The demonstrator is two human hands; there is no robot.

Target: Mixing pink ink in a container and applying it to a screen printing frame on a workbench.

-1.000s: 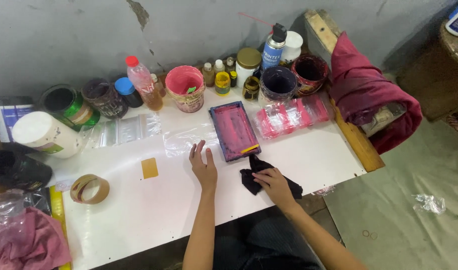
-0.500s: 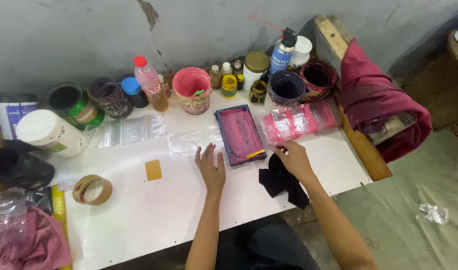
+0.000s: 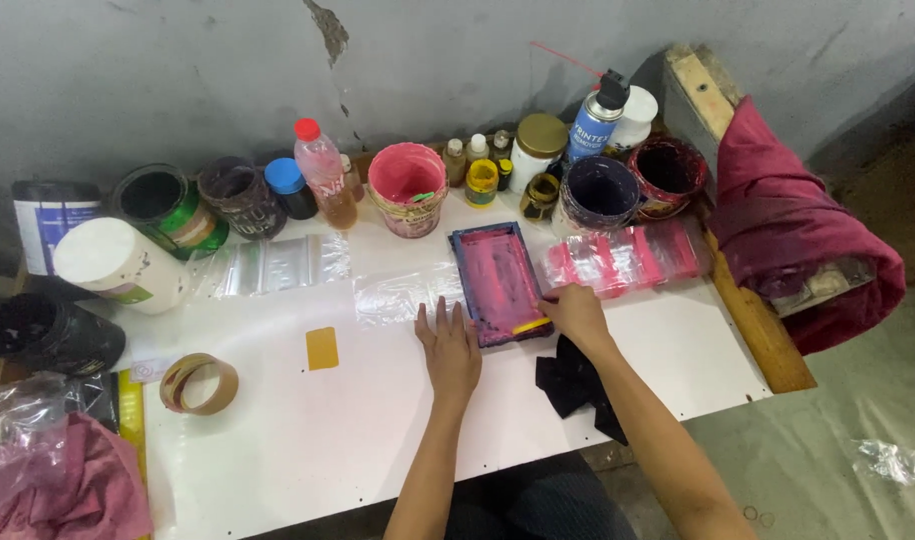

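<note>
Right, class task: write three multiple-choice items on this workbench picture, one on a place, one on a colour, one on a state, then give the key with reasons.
1. Where does the roll of tape lie?
A. left of the left hand
B. on the pink-stained tray
C. inside the pink bucket

2. What colour is the cap of the clear plastic bottle?
A. blue
B. red
C. yellow

3. How does the left hand rest?
A. clenched round a brush
B. flat, palm down on the white table
C. lifted, holding a jar

Key: 1 A, the tape sits on the white table far left. 2 B, its cap is red. 3 B, fingers spread flat beside the pink-stained tray, whose corner the right hand touches.
</note>
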